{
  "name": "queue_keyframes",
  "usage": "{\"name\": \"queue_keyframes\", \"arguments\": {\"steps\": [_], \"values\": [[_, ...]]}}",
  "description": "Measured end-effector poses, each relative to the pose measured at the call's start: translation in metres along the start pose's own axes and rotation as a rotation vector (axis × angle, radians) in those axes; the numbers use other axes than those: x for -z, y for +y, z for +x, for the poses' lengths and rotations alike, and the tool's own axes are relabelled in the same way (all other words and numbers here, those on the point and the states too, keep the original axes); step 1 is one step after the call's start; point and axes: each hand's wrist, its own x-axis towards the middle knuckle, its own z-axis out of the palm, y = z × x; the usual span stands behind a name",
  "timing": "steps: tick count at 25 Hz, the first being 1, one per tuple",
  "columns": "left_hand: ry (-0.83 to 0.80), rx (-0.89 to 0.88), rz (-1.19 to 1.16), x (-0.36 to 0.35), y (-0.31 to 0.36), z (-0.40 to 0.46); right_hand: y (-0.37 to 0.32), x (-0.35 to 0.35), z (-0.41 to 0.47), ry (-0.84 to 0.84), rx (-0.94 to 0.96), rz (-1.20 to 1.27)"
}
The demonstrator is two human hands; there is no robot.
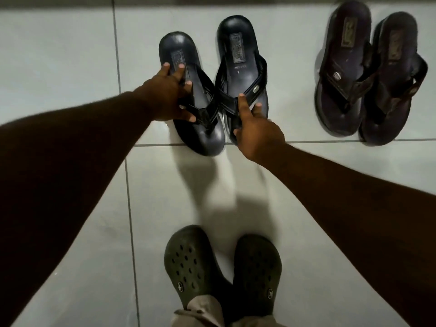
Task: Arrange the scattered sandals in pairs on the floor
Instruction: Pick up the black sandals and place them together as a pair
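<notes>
From the head view, the left hand (165,95) grips the left black sandal (188,95), fingers clamped on its side and strap. The right hand (256,131) holds the right black sandal (240,74), fingers clamped on its strap. Both sandals sit side by side on the white tiled floor (59,55). A brown pair (370,74) lies to the right, well apart.

Dark green perforated clogs (221,267) and beige trouser cuffs (200,310) stand on pale floor tiles (59,43).

black sandal (240,74) insole label, print too blurred to read
</notes>
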Motion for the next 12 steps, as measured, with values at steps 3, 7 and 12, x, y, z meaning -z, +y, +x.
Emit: {"name": "queue_keyframes", "arguments": {"steps": [3,7,12], "values": [[-0.015,-0.04,0.098,0.016,-0.014,0.006,-0.011,0.009,0.004,-0.063,0.011,0.004],[-0.035,-0.022,-0.009,0.033,-0.018,0.004,-0.015,0.027,0.015,0.152,0.015,-0.06],[0.058,0.03,-0.129,-0.001,0.014,-0.012,0.009,0.046,0.03,0.022,0.092,-0.131]]}}
